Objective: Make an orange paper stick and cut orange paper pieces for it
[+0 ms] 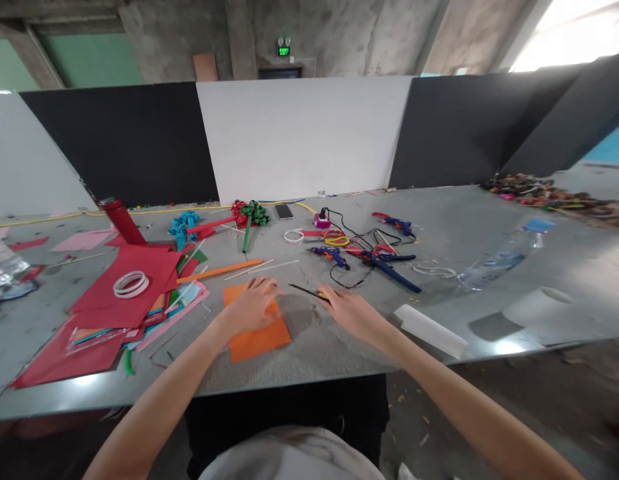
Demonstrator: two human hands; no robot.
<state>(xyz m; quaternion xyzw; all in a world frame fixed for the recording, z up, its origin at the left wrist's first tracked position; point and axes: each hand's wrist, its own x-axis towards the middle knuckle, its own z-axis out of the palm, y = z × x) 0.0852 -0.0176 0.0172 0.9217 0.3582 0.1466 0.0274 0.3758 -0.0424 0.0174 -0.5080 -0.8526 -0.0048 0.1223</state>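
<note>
Beneath the left hand (253, 301), orange paper (263, 343) is lying on the table (319, 360); the fingers are showing loosely spread but blurred, contact uncertain. Right-hand (345, 308) fingers are pinching a dark pointed tool (303, 289), its tip aiming toward the left fingertips. Step in hand, judged: paper handling, tool waiting beside. Next move would be calling for a flat, steadied sheet, tip clearing those fingers.
</note>
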